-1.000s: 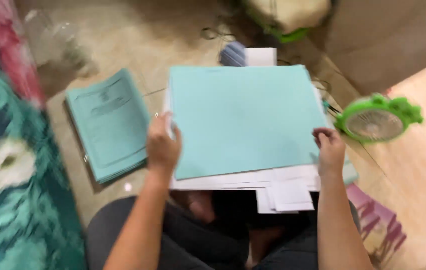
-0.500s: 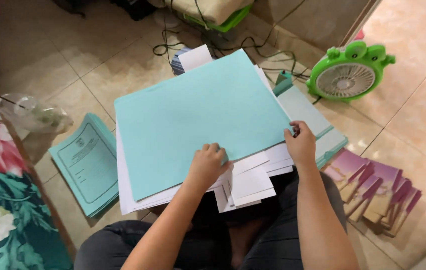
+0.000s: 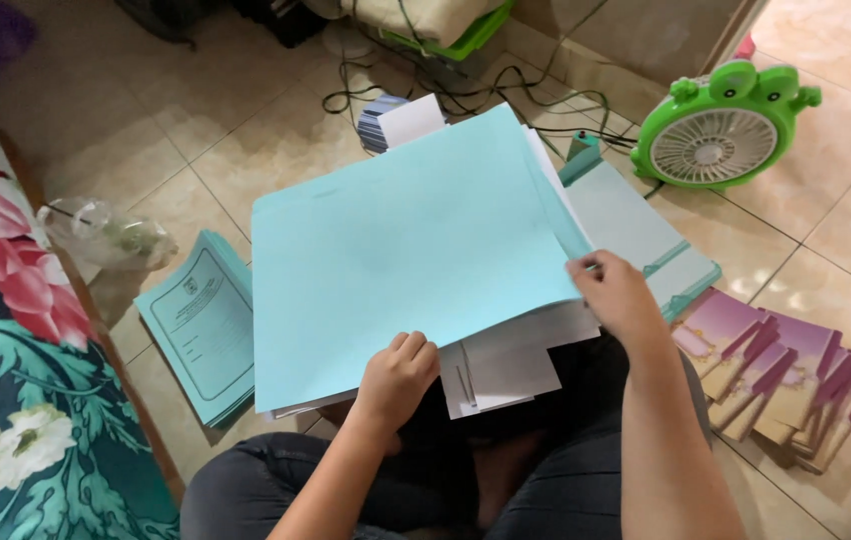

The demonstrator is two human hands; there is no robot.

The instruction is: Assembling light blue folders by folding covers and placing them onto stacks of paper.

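Observation:
A large light-blue paper folder [image 3: 416,250] lies over my lap with white sheets [image 3: 506,365] sticking out beneath its near edge. My left hand [image 3: 398,375] rests curled on the folder's near edge, fingers on top. My right hand [image 3: 616,292] pinches the folder's right edge, where the cover and white pages are slightly lifted apart.
A stack of printed teal booklets [image 3: 201,320] lies on the tile floor at left, beside a floral mattress [image 3: 6,380]. A green frog-shaped fan [image 3: 721,125] stands at right. More teal folders [image 3: 636,225] and purple-and-tan cards [image 3: 786,375] lie at right. Cables [image 3: 426,85] run at the back.
The view has swung and drawn closer. My left hand moved from the folder's left side to its near edge. My right hand stays on the right edge, now parting the sheets.

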